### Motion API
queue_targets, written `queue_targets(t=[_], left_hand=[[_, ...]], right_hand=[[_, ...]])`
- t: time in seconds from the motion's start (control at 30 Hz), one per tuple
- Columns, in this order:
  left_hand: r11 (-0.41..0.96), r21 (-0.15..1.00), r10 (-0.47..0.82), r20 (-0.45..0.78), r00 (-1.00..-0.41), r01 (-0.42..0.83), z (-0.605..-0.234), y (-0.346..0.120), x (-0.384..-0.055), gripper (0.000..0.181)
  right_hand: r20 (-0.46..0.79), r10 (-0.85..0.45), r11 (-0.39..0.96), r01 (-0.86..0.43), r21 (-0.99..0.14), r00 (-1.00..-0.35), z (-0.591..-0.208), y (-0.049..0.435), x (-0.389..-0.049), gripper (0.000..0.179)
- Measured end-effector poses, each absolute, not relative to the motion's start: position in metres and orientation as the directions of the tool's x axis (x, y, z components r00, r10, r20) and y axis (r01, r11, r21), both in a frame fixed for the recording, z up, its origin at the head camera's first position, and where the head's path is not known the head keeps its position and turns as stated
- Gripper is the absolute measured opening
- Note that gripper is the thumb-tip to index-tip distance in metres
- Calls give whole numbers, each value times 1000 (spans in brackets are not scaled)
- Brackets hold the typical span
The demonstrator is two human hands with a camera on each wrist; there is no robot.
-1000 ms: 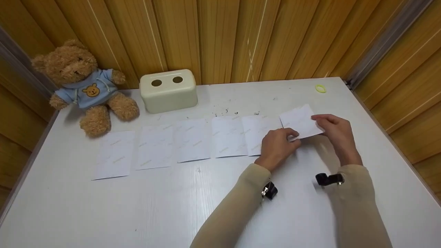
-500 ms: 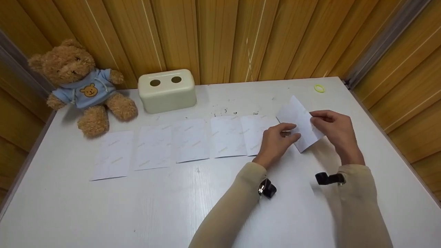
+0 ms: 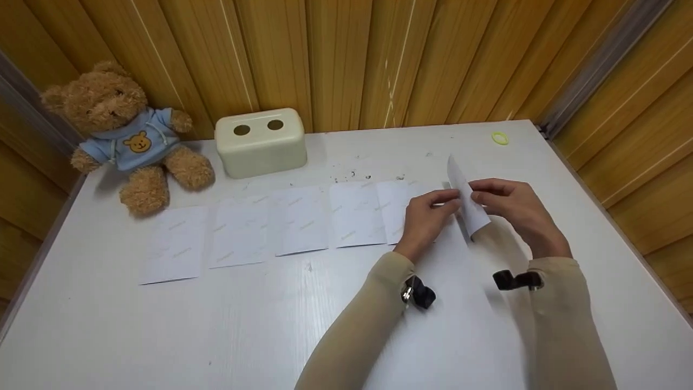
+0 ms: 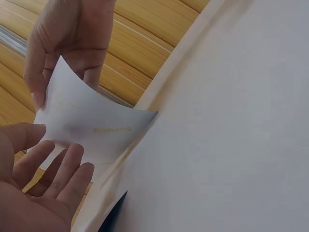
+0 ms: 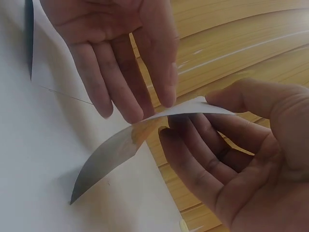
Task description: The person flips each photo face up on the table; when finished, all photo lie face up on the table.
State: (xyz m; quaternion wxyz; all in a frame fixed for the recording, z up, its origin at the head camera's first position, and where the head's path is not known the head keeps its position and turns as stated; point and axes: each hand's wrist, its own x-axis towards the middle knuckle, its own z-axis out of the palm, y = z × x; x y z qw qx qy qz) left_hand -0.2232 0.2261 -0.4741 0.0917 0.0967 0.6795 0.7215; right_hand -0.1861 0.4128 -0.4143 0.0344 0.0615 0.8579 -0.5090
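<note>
My right hand (image 3: 511, 208) pinches a small curved sheet of photo paper (image 3: 466, 197), thumb on one face and fingers behind. It stands nearly on edge above the table. Faint yellow lettering marks its white back in the left wrist view; the other face looks glossy and grey in the right wrist view. Beside it, my left hand (image 3: 429, 219) has its fingers (image 4: 67, 169) loosely extended against or very near the white back; contact is unclear. Several similar white sheets (image 3: 235, 230) lie in a row to the left, the rightmost partly hidden by my left hand.
A teddy bear (image 3: 138, 143) in a blue hoodie sits at the back left. Beside it stands a cream box (image 3: 262, 154) with two round holes. A yellow ring (image 3: 499, 138) lies at the back right. Wood-look panels (image 3: 346, 59) border the white table (image 3: 260, 325).
The sheet has turned from lying nearly flat to almost on edge. My left hand has let go of its lower corner and moved to its back. The right hand has shifted slightly left.
</note>
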Motion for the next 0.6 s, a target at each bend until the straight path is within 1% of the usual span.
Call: queue_targets(t=[0.1, 0.3, 0.47, 0.6], left_hand=[[-73, 997, 260, 8, -966, -11, -474, 226, -223, 17], [-162, 987, 266, 19, -964, -25, -475, 224, -223, 20], [-235, 972, 292, 51, -955, -20, -475, 223, -223, 23], [-251, 967, 291, 38, -956, -38, -474, 224, -223, 20]], right_hand=[[-109, 43, 460, 116, -880, -993, -416, 410, -187, 51], [-93, -34, 345, 76, -936, -995, -420, 407, -190, 50], [-66, -41, 323, 49, -945, -997, -422, 408, -191, 46], [-54, -40, 324, 38, -945, -998, -423, 409, -191, 42]])
